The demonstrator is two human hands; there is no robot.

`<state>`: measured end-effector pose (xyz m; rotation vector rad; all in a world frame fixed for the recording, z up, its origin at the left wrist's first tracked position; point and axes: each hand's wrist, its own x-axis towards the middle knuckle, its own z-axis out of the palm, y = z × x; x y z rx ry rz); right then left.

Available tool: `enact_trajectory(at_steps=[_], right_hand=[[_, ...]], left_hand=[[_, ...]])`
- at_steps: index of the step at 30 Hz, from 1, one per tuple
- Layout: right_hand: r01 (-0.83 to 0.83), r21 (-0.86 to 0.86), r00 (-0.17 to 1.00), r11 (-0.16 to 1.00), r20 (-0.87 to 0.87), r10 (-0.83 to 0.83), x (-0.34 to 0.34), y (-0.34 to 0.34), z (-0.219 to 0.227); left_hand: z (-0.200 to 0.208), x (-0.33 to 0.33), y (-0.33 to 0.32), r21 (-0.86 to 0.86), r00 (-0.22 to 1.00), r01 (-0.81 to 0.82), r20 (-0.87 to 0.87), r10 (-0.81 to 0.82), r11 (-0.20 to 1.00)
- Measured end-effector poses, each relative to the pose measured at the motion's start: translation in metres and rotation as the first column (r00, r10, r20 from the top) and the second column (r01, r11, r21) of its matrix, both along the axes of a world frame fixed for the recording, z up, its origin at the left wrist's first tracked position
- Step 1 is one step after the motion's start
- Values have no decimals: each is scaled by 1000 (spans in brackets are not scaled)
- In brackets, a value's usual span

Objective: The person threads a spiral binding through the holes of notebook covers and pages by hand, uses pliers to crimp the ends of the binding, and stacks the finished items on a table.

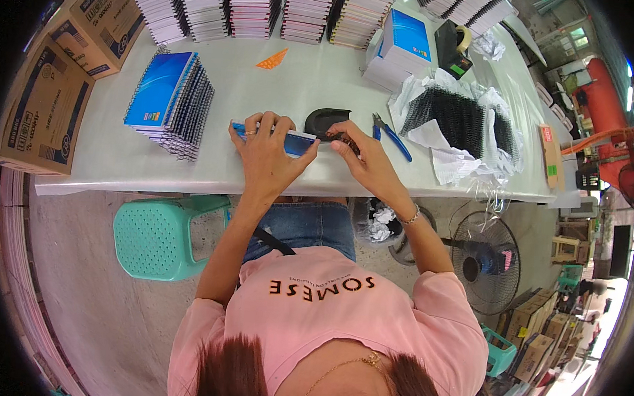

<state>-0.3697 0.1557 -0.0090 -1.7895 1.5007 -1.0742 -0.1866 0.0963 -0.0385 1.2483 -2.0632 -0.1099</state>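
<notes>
My left hand [268, 146] grips a blue-covered notebook [296, 143], held on edge near the front of the table with the fingers over its top. At the notebook's right end, my right hand [361, 154] has its thumb and fingers pinched together. What they hold is too small to make out. A black curved object [324, 120] lies just behind the right fingers, partly hidden by them. Pliers with blue handles [394, 139] rest to the right of that hand. Farther right, a heap of black spiral binding coils [451, 122] sits on crumpled white paper [449, 165].
At left stand a stack of blue spiral notebooks [162, 96] and cardboard boxes [45, 108]. Tall notebook stacks [251, 11] line the back. An orange triangular piece [272, 59], blue-topped books [401, 49] and a tape dispenser [451, 48] lie beyond my hands. A green stool [156, 237] and fan [485, 262] flank me.
</notes>
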Motion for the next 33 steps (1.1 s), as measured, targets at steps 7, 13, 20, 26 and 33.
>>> enact_trajectory(at_steps=[7, 13, 20, 26, 33], right_hand=[[-19, -71, 998, 997, -53, 15, 7, -6, -2], [-28, -94, 997, 995, -77, 21, 12, -5, 5], [41, -187, 966, 981, -245, -87, 14, -7, -14], [121, -184, 977, 975, -153, -150, 31, -9, -7], [115, -250, 946, 961, -269, -183, 31, -17, -3]], left_hand=[[1, 3, 1, 32, 1000, 5, 14, -5, 999], [1, 3, 0, 28, 999, 3, 36, -4, 1000], [3, 8, 0, 70, 994, 21, 103, -28, 997], [4, 12, 1, 103, 999, 22, 30, -25, 994], [5, 18, 0, 117, 961, -3, -273, 35, 993]])
